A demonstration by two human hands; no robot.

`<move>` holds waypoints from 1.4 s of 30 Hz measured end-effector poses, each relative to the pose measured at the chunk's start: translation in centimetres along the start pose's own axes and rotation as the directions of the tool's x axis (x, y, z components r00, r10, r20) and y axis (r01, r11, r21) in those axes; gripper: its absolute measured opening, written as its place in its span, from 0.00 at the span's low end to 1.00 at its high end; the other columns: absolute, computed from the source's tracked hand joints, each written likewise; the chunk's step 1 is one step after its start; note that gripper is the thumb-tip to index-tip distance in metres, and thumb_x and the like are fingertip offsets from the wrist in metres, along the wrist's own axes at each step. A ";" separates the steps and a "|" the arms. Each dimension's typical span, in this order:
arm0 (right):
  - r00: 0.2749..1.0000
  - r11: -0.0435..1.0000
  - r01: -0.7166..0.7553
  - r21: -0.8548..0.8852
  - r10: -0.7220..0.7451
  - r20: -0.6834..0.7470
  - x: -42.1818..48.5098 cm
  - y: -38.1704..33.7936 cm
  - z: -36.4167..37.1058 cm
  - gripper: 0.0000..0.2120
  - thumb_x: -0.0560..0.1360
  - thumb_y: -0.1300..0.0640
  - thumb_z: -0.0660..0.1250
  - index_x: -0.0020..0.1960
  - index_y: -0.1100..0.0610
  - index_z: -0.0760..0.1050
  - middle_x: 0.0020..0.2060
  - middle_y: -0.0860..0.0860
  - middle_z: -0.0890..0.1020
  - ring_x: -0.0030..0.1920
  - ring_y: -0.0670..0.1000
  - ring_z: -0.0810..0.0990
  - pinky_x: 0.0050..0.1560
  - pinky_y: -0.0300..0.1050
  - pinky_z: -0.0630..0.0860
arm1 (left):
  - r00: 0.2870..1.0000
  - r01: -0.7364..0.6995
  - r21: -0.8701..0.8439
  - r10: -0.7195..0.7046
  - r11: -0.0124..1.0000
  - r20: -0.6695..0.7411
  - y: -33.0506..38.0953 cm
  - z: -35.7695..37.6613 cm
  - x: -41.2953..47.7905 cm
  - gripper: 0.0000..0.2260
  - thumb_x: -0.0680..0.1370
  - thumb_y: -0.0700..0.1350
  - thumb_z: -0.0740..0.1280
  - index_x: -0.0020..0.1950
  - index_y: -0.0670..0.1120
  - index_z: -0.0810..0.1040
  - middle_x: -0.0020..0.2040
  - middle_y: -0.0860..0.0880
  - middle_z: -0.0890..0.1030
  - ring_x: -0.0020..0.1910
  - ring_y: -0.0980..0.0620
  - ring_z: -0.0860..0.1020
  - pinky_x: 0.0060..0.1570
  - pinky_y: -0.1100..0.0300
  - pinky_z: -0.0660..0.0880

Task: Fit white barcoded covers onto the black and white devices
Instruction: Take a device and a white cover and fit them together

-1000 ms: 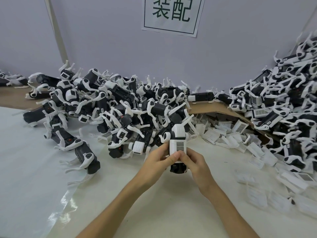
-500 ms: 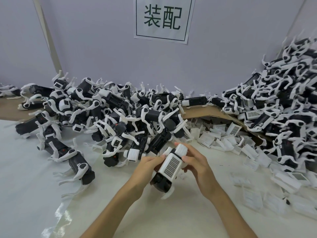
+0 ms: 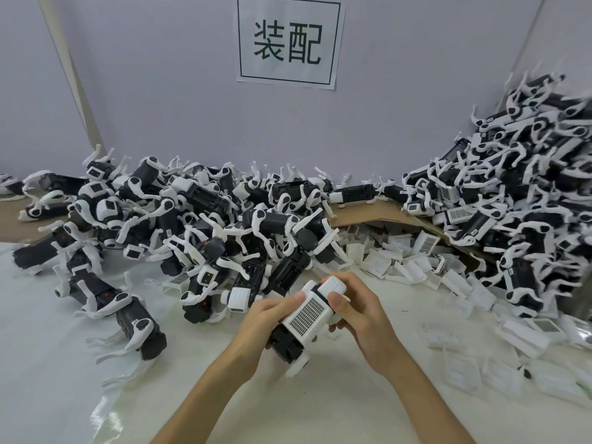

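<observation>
Grip was two-handed, low over the table [image 3: 208,402], just in front of the heap of devices [image 3: 198,219]; the left hand [image 3: 264,320] curled round the near, black end of one device [image 3: 286,342]; the right hand [image 3: 360,315] wrapped its far, white end; each thumb lay on an edge of the white barcoded cover [image 3: 307,316]. That cover faced up along the body, whose long axis ran near-left to far-right; seating it likely needed a press between the thumbs; loose covers [image 3: 403,264] lay nearer the right hand.
</observation>
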State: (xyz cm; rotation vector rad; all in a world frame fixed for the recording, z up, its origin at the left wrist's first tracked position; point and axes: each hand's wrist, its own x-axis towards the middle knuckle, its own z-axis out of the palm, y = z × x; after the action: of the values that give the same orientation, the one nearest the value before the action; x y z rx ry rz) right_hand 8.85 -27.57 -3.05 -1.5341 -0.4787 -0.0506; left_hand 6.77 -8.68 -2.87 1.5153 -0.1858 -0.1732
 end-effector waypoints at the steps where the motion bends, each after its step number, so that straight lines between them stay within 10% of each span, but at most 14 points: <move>1: 1.000 1.000 0.000 0.008 0.000 -0.002 0.0 0.0 0.0 0.17 0.73 0.43 0.71 0.54 0.53 0.76 0.45 0.54 0.81 0.44 0.57 0.81 0.35 0.44 0.76 | 1.000 -0.007 0.002 0.007 1.000 0.005 0.0 -0.1 0.1 0.25 0.72 0.63 0.68 0.51 0.43 0.86 0.45 0.38 0.86 0.43 0.45 0.85 0.46 0.53 0.79; 8: 0.997 0.997 -0.064 -0.043 0.065 0.033 -0.1 -0.9 -1.0 0.08 0.76 0.50 0.68 0.51 0.54 0.77 0.42 0.53 0.82 0.41 0.55 0.81 0.32 0.44 0.76 | 0.999 0.015 0.060 -0.013 0.998 -0.036 -1.2 0.3 0.8 0.26 0.74 0.68 0.66 0.49 0.47 0.88 0.45 0.43 0.87 0.51 0.43 0.84 0.54 0.53 0.74; 15: 0.990 0.988 -0.026 -0.155 0.047 0.134 3.6 -6.7 -4.6 0.06 0.75 0.53 0.68 0.50 0.53 0.80 0.37 0.49 0.80 0.32 0.49 0.76 0.28 0.40 0.73 | 0.985 0.016 -0.008 -0.017 1.000 -0.174 -2.0 -0.3 2.9 0.27 0.84 0.54 0.53 0.41 0.43 0.87 0.45 0.41 0.87 0.34 0.47 0.84 0.39 0.55 0.75; 18: 0.979 0.976 0.184 0.119 -0.171 -0.110 8.1 -13.5 -8.6 0.06 0.77 0.53 0.68 0.49 0.56 0.80 0.38 0.53 0.78 0.33 0.50 0.78 0.35 0.46 0.79 | 0.985 0.009 -0.006 -0.010 1.000 -0.174 -2.1 -0.8 3.1 0.24 0.85 0.52 0.53 0.48 0.39 0.83 0.45 0.42 0.87 0.32 0.43 0.83 0.40 0.53 0.74; 22: 0.846 0.575 0.489 0.656 -0.130 -0.517 15.5 -24.8 -15.9 0.26 0.79 0.56 0.66 0.74 0.59 0.63 0.57 0.63 0.76 0.51 0.59 0.81 0.52 0.54 0.81 | 0.989 0.068 -0.058 -0.075 0.996 -0.130 -2.5 -0.3 3.3 0.25 0.86 0.51 0.52 0.48 0.37 0.83 0.42 0.42 0.87 0.29 0.42 0.82 0.36 0.54 0.72; 26: 0.809 0.924 0.299 0.239 -0.113 -0.577 18.0 -26.5 -16.1 0.12 0.84 0.54 0.58 0.66 0.54 0.68 0.58 0.56 0.74 0.51 0.55 0.81 0.50 0.50 0.78 | 0.985 0.109 -0.090 -0.120 0.990 -0.127 -2.6 -0.5 3.7 0.25 0.86 0.51 0.54 0.48 0.37 0.84 0.46 0.40 0.87 0.32 0.39 0.83 0.36 0.53 0.73; 29: 0.869 0.983 0.183 -0.018 -0.170 -0.465 15.5 -19.9 -12.4 0.10 0.84 0.52 0.59 0.63 0.53 0.71 0.55 0.52 0.78 0.46 0.50 0.83 0.47 0.46 0.77 | 0.979 0.110 -0.068 -0.120 0.992 -0.167 -2.6 -0.3 3.6 0.22 0.85 0.51 0.54 0.51 0.39 0.84 0.45 0.41 0.87 0.32 0.39 0.83 0.37 0.53 0.74; 36: 0.873 0.905 -0.255 -0.340 0.065 -0.483 5.3 1.7 -5.0 0.14 0.78 0.62 0.66 0.61 0.51 0.77 0.55 0.45 0.77 0.62 0.50 0.76 0.53 0.38 0.71 | 0.975 0.032 -0.053 -0.043 0.998 -0.217 -2.4 -0.3 2.7 0.14 0.84 0.52 0.57 0.59 0.46 0.77 0.47 0.44 0.87 0.35 0.39 0.84 0.37 0.52 0.74; 42: 0.943 0.731 -0.294 -0.616 0.115 -0.313 3.1 5.4 -3.7 0.20 0.78 0.59 0.65 0.69 0.50 0.72 0.66 0.46 0.72 0.66 0.48 0.72 0.66 0.40 0.69 | 0.970 0.008 -0.047 -0.019 0.999 -0.242 -1.9 -0.2 2.1 0.12 0.84 0.53 0.58 0.62 0.50 0.75 0.50 0.48 0.87 0.40 0.38 0.85 0.43 0.50 0.77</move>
State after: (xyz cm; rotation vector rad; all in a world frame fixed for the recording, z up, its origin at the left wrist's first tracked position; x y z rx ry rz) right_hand 14.41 -30.01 -6.96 -2.2385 -0.0620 -0.2663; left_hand 8.83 -9.10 -4.78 1.4780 0.0240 -0.0020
